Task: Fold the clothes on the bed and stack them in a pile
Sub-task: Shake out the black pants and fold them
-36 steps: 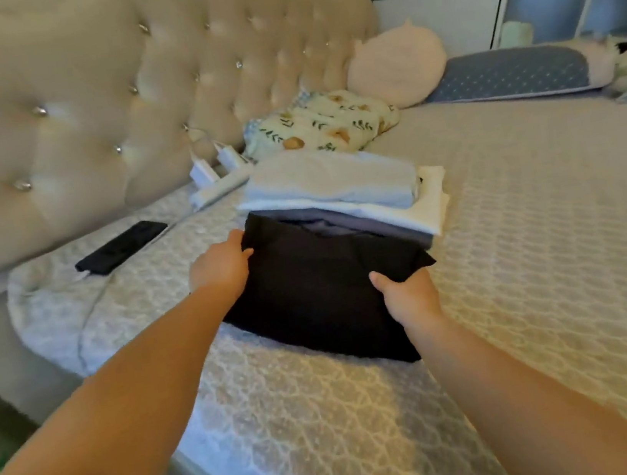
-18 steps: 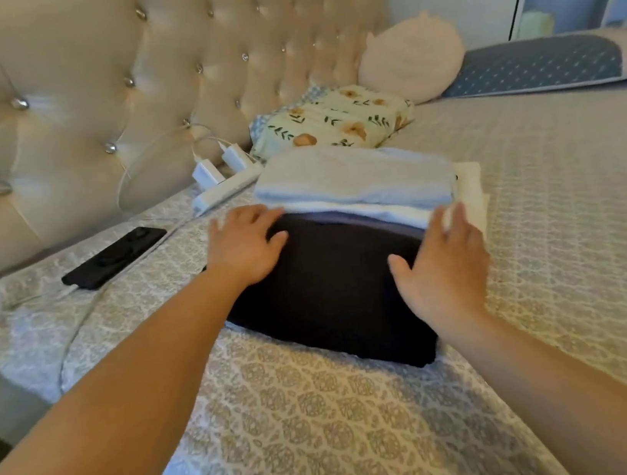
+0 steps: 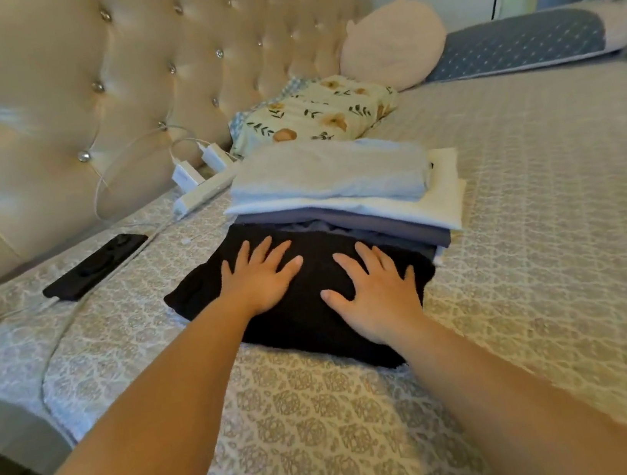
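The black garment (image 3: 306, 310) is matt, slightly fuzzy cloth that takes no shine. Behind it, the pale blue fold (image 3: 329, 172) looks like soft, faintly creased cotton, the white piece (image 3: 441, 195) under it smooth cloth, and the slate-blue layer (image 3: 382, 223) a thin, even weave. The bed cover (image 3: 541, 205) is quilted fabric, its stitched pattern giving a bumpy, matt face. The headboard (image 3: 81, 88) is glossy tufted leather or vinyl with shiny metallic studs. The phone (image 3: 96, 265) is glossy black. The power strip (image 3: 205, 192) is smooth white plastic.
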{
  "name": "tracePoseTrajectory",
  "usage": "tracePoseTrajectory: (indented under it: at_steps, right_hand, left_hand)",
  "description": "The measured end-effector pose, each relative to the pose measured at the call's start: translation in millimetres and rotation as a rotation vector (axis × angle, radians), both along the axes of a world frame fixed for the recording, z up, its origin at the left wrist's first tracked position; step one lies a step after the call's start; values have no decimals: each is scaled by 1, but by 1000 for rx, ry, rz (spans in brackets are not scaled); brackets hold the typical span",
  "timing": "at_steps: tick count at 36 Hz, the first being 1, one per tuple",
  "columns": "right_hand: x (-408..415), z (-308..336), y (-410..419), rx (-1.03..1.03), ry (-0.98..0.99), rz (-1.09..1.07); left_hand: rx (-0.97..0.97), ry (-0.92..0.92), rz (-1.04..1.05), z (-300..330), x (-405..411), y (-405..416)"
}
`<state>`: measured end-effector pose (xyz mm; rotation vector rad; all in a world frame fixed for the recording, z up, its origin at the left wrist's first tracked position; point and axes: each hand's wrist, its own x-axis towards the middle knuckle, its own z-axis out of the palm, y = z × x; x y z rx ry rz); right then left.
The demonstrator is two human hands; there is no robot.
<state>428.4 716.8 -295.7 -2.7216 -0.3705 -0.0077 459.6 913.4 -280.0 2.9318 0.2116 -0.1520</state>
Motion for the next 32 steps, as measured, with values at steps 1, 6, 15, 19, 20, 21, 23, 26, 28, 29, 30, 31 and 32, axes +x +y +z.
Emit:
tracePoseTrajectory:
  at_steps: [1,6,15,19,20,21,23,26,28,29,30,31,32]
  right_hand:
    - [-9,0,-8,61,-30,12]
    - [-80,4,-60,201,-127,-54]
    - [-226,2,-227,49,-239,-221]
    - [-282,7,-320,-29,-219,-406]
    - [-296,7,-343,-46,-212,-443]
    - [-310,8,-364,-62,-206,-482]
    - [-336,7,-401,-97,-191,-570]
    - [-369,6,-446,-91,-200,-687]
    - [-389,7,-471,-82,-221,-750]
    - [-399,8,-483,-81,-235,-780]
    - [-409,10,-496,-82,-254,-811]
    - [-418,11,-508,-87,-280,-840]
    - [-427,12,-522,-103,-311,-871]
  left_hand:
    - [-29,2,42,2,-6,-8]
    - [-51,-53,110,8,-64,-83]
    - [-40,-89,-438,-19,-202,-297]
    - [-134,-41,-558,-10,-241,-402]
    - [-141,-41,-601,-8,-253,-429]
    - [-150,-44,-643,-6,-265,-453]
    - [-171,-51,-713,-5,-287,-498]
    - [-196,-66,-798,-4,-317,-558]
    - [-226,-61,-832,-5,-336,-593]
    - [-234,-63,-847,-6,-344,-608]
    - [-237,-69,-864,-7,-351,-623]
    - [-239,-73,-883,-7,-358,-637]
    - [-245,-79,-903,-7,-363,-650]
